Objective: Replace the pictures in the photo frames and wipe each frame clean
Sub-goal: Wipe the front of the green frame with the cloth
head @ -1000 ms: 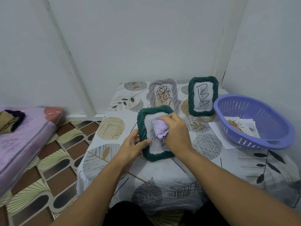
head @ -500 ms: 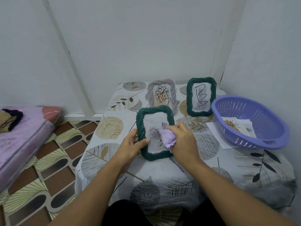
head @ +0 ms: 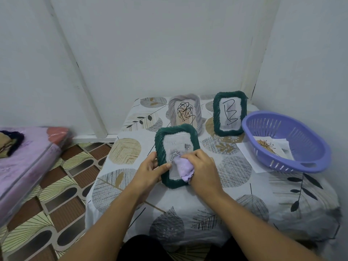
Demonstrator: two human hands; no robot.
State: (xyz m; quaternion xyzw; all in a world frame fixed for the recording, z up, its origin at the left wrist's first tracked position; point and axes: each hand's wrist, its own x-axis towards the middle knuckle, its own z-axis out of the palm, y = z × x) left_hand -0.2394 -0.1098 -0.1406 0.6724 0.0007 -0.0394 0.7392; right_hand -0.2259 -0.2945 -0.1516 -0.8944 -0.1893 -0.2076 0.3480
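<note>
Your left hand (head: 150, 169) grips the near green frame (head: 176, 155) by its left edge; your right hand (head: 202, 169) presses a bunched lilac cloth (head: 183, 169) on its lower glass. Beyond your hands, a grey frame (head: 185, 113) and second green frame (head: 229, 113) already hold drawings; whether they've been wiped is unclear.

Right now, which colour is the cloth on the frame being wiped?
Light purple. The cloth shows best in the head view, on the green frame.

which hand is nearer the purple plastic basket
Right. The right hand wipes the near green frame on the side toward the purple plastic basket; the left hand grips that frame's far edge.
</note>
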